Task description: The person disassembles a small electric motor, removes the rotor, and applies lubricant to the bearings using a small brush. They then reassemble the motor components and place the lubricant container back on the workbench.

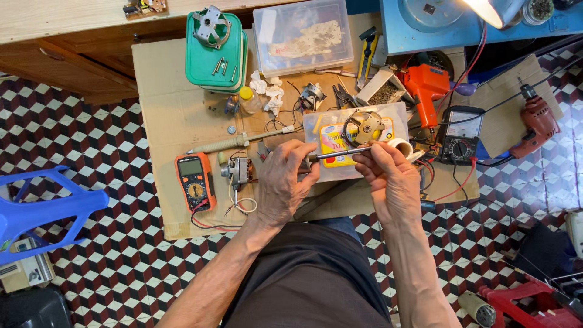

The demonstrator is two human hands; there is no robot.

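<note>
Cardboard [176, 121] covers the checkered floor [79, 140] as a work mat, and I see both hands over it, joined by one thin metal rod [340, 153]. My left hand [280, 182] is closed on the rod's thicker left end, fingers wrapped, thumb on top. My right hand [392, 179] pinches the rod's right stretch between thumb and fingertips, a narrow grip. The rod lies nearly level, just above a clear plastic bag with a yellow card [340, 143].

At about one o'clock from the hands, a round metal motor part [364, 126] rests on that bag. At nine o'clock sits an orange multimeter [195, 180], with a small motor core [238, 172] between it and my left hand. A dark analogue meter [461, 141] lies at three o'clock, an orange soldering gun [428, 88] at two o'clock, a green box [215, 54] at eleven.

Risks, as I judge them: the right-hand pinch is light, so a twist could let the rod slip and drop onto the bag or roll off the cardboard. Red leads [452, 182] trail near my right wrist; a snag could drag the dark meter.
</note>
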